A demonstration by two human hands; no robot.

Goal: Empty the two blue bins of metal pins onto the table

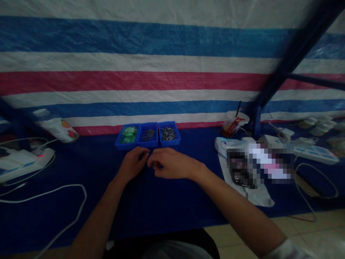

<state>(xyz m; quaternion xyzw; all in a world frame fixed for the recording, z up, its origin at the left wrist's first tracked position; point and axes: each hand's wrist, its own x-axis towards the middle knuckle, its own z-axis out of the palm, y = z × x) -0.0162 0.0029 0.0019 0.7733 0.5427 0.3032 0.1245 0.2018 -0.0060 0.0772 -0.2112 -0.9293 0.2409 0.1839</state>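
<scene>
My left hand [133, 162] is over the blue table with its thumb and index finger brought together. My right hand [170, 163] faces it closely, fingers curled into a pinch. Whatever either hand holds is too small and dim to make out. Just beyond the hands stand three small blue bins in a row. In the left bin [118, 144] lie green-looking small packets [129, 134]. The middle bin [147, 144] contains some thin metal pieces [149, 135], like screws or nails. A denser heap of similar metal pieces [168, 133] fills the right bin [171, 143].
On the left are a bottle [60, 128], a power strip [40, 162] and a loose white cable [81, 194]. To the right stand a drink cup with a straw [232, 124], a white sheet [260, 198] under blurred-out items, and another power strip [315, 153]. Striped sheeting [161, 81] hangs behind.
</scene>
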